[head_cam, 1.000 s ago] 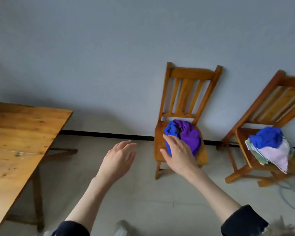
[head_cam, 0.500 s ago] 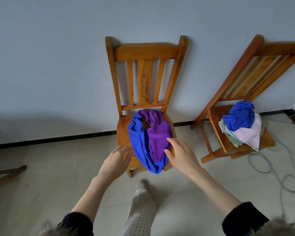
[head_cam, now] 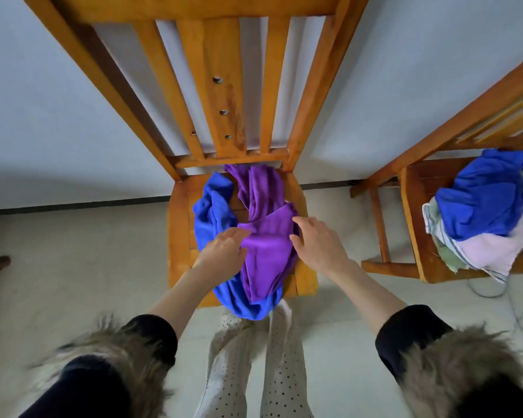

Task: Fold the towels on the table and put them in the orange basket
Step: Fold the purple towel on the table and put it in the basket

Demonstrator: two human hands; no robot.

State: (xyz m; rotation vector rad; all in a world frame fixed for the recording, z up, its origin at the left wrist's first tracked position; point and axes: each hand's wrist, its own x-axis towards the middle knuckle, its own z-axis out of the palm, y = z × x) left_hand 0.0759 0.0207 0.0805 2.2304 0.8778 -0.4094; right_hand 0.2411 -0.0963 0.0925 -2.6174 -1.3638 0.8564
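Note:
A crumpled purple towel (head_cam: 266, 236) lies on top of a blue towel (head_cam: 215, 212) on the seat of a wooden chair (head_cam: 178, 224) right in front of me. My left hand (head_cam: 224, 248) rests on the towels at the purple one's left edge, fingers fairly straight. My right hand (head_cam: 317, 242) touches the purple towel's right edge with spread, relaxed fingers. Neither hand has a fold of cloth gripped. No orange basket or table is in view.
A second wooden chair (head_cam: 414, 212) at the right carries a heap of towels, blue (head_cam: 480, 203) over pale pink (head_cam: 495, 251) and greenish ones. A grey cable (head_cam: 520, 315) loops on the floor beside it. My legs (head_cam: 254, 357) stand close to the chair's front edge.
I have stepped up to the chair, and the table has left the view. Both hands moved forward from in front of the seat onto the purple and blue towels.

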